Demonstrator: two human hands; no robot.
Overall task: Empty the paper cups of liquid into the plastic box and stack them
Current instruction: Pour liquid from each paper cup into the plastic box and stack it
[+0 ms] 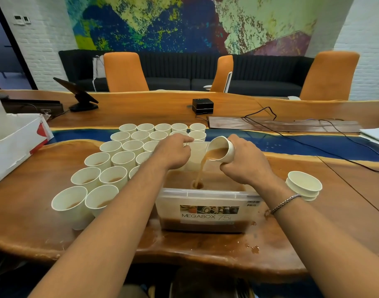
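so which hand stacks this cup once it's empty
Right, likely. The right hand grips the pouring paper cup, and the stack of empty cups stands on that side; the left hand holds the plastic box.

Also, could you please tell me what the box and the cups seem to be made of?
The box looks like clear, glossy plastic: brown liquid shows through its walls. The cup in the right hand looks like matte off-white paper with a rolled rim, probably coated inside.
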